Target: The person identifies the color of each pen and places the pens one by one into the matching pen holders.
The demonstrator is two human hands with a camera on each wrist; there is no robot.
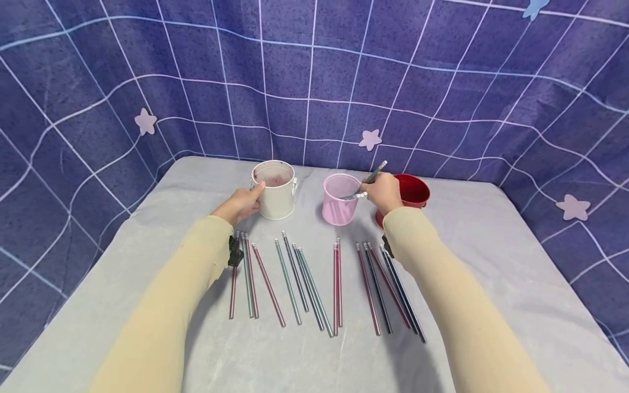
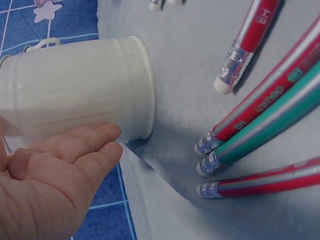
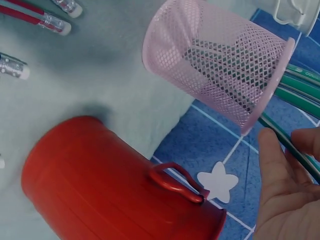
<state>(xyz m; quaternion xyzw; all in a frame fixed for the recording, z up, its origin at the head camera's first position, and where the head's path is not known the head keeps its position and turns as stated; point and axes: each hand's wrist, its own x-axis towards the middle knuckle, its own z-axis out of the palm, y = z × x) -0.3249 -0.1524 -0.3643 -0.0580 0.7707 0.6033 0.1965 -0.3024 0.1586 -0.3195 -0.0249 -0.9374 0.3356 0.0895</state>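
Observation:
A green pencil (image 1: 375, 173) is pinched between the thumb and fingers of my right hand (image 1: 384, 192). It slants, eraser end up, with its lower end at the mouth of a pink mesh cup (image 1: 338, 212). Other green pencils (image 3: 301, 94) lean inside that cup, their ends sticking out over the rim. On the other side, my left hand (image 1: 241, 204) is at the left side of a white bucket (image 1: 277, 202), thumb near the rim. The left wrist view has its fingers (image 2: 95, 150) nearly straight alongside the bucket wall.
A red bucket (image 3: 100, 170) stands right of the pink cup, partly behind my right hand. Several red, green and dark pencils (image 1: 267, 284) lie in loose groups on the grey cloth (image 1: 275, 365), erasers toward the buckets. Behind hangs a blue gridded curtain (image 1: 295, 71).

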